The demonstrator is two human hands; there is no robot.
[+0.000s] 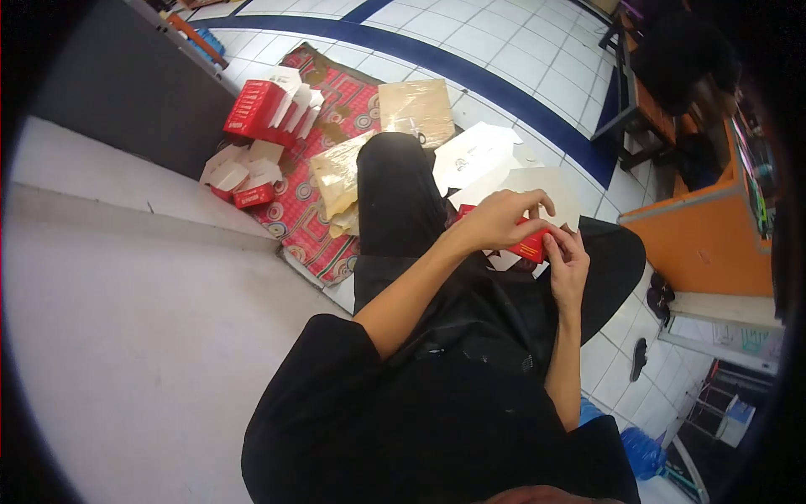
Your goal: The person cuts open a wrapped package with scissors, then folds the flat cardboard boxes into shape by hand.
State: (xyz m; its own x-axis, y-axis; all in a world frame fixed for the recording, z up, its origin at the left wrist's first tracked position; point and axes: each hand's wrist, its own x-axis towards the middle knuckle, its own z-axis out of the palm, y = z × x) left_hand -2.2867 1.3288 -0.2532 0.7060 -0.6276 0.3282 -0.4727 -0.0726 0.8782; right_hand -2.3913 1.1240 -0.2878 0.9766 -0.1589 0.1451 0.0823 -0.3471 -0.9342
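Observation:
In my lap I hold a red paper food box (pixel 531 245) with white inner flaps, partly folded. My left hand (pixel 505 220) reaches over it from the left, thumb and fingers bent around its upper edge. Its nearer end is pinched between the thumb and fingers of my right hand (pixel 567 260). Behind the hands lie flat white box blanks (pixel 475 158), next to my bent knee. My left hand covers part of the box, and its underside is hidden.
On the red patterned mat (pixel 306 197) stand stacked red boxes (pixel 267 109) and smaller red-and-white boxes (pixel 245 175). A taped cardboard parcel (pixel 416 111) and a plastic-wrapped brown packet (pixel 337 175) lie nearer me. A white wall (pixel 143 302) borders my left; an orange counter (pixel 697 244) stands right.

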